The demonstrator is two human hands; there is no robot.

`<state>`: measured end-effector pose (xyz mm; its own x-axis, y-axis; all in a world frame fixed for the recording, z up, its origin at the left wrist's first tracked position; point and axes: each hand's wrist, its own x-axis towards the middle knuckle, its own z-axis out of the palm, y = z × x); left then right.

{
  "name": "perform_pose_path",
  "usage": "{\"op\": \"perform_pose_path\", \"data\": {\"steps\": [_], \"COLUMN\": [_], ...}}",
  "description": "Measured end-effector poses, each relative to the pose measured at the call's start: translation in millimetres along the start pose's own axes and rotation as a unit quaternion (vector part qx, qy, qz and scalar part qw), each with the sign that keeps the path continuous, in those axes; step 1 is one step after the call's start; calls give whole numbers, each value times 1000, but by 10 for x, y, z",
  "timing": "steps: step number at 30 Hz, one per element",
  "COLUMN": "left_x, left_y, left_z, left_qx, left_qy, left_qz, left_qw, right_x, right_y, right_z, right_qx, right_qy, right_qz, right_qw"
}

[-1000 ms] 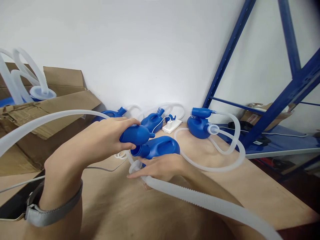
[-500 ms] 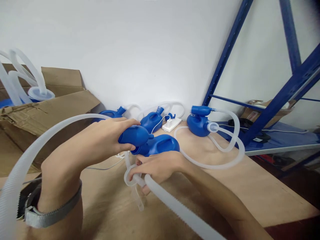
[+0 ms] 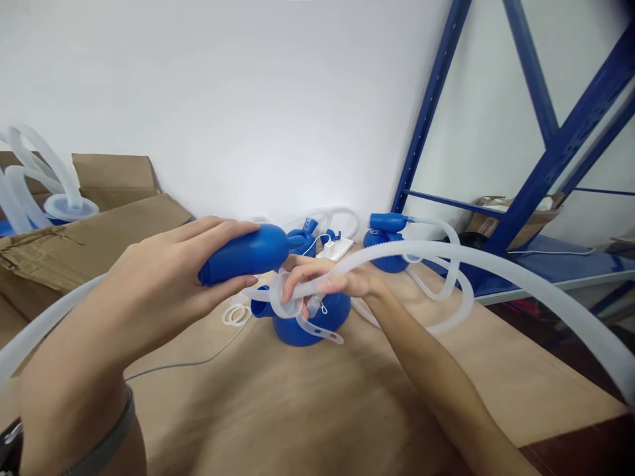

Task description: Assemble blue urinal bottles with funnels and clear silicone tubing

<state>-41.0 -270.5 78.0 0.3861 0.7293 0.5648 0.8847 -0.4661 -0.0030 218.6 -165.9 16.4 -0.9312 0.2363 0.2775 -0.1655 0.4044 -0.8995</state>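
Observation:
A blue cylindrical container (image 3: 253, 252) is gripped in my left hand (image 3: 163, 284), its narrow end pointing right. My right hand (image 3: 322, 277) has its fingers closed on a translucent tube (image 3: 476, 261) by a round clear cap (image 3: 286, 297). From the cap hangs a clear strap (image 3: 320, 330) with holes. The tube arches off to the right edge. Behind and below my right hand a blue bottle (image 3: 297, 330) rests on the table, partly covered by hand and cap.
An open cardboard box (image 3: 99, 231) with tubes and lids stands left. White rings (image 3: 235, 315) and a grey cable lie on the wooden table (image 3: 238, 410). Further back are a power strip (image 3: 336, 250) and another blue bottle with tube (image 3: 389, 261). Blue shelving (image 3: 526, 192) stands right.
My right hand has risen with the cap and tube, and the tube now arches to the right. The blue container in my left hand is nearer and shows more. The camera view has shifted slightly.

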Motion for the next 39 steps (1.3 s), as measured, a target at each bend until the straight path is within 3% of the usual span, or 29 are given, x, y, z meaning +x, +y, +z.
{"op": "perform_pose_path", "data": {"steps": [4,8,11,16,22,28,35,39], "left_x": [28,31,26,38,42,43,77,90], "left_y": [76,130,164,191,171,153,93,58], "left_z": [-2,9,8,3,16,34,61,54], "left_qx": [-2,-5,5,23,28,2,-39,-43], "left_qy": [37,98,135,125,115,87,55,47], "left_qz": [2,-7,7,29,33,9,-26,5], "left_qw": [999,995,991,991,992,996,997,998], "right_x": [-28,-78,-146,-282,-395,-330,-348,-509], "right_y": [214,288,256,163,177,471,820,957], "right_z": [-135,-285,-398,-582,-701,-716,-607,-523], "right_qx": [100,192,262,369,452,514,481,470], "right_qy": [98,214,319,440,470,515,568,617], "right_qz": [-4,-43,-86,-144,-193,-210,-162,-135], "right_qw": [990,957,907,806,733,653,648,617]}}
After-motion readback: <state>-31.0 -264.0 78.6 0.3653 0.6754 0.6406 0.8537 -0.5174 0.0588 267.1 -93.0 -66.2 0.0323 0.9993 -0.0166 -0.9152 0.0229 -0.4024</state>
